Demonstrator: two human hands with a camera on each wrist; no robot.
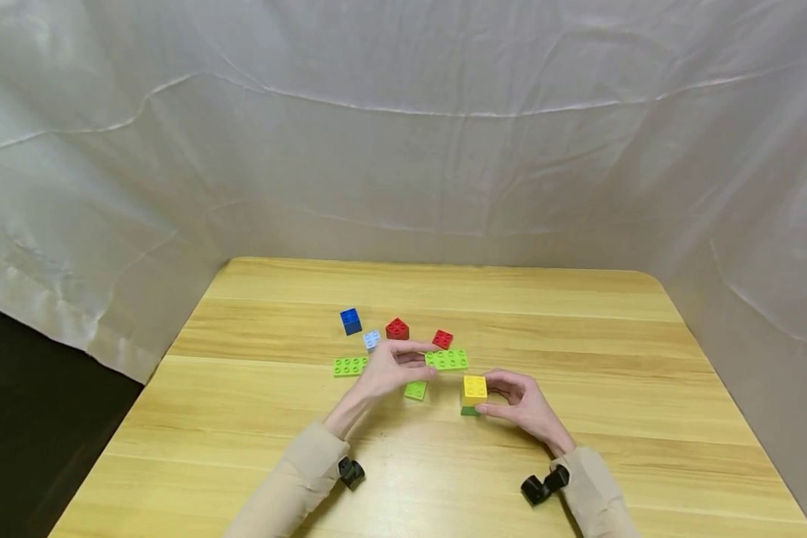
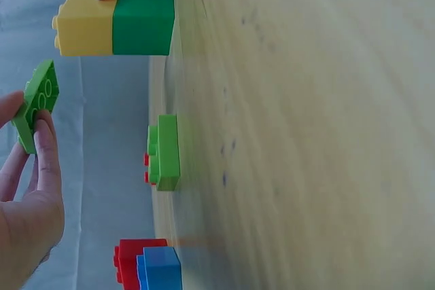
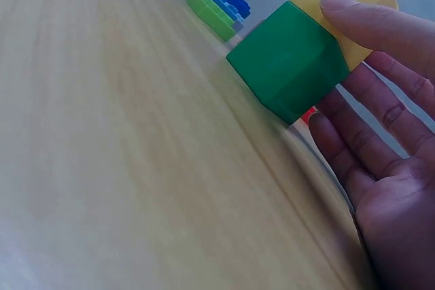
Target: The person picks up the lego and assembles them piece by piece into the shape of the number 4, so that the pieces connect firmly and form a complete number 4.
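Observation:
My left hand (image 1: 393, 366) pinches a light green flat brick (image 1: 447, 360) by one end and holds it above the table. In the left wrist view the hollow underside of this green brick (image 2: 42, 96) shows. To the right, my right hand (image 1: 521, 403) grips a stack of two bricks between thumb and fingers: a yellow brick (image 1: 474, 388) on top of a dark green brick (image 1: 469, 410). The thumb presses the yellow brick (image 3: 353, 5) in the right wrist view, with the green brick (image 3: 289, 62) close to the tabletop; whether it touches cannot be told.
Loose bricks lie around the left hand: dark blue (image 1: 351, 321), light blue (image 1: 372, 341), red (image 1: 397, 329), a flat red one (image 1: 443, 339), a long light green one (image 1: 350, 366) and a small light green one (image 1: 415, 391). Grey cloth (image 1: 444, 172) hangs behind the wooden table (image 1: 645, 418).

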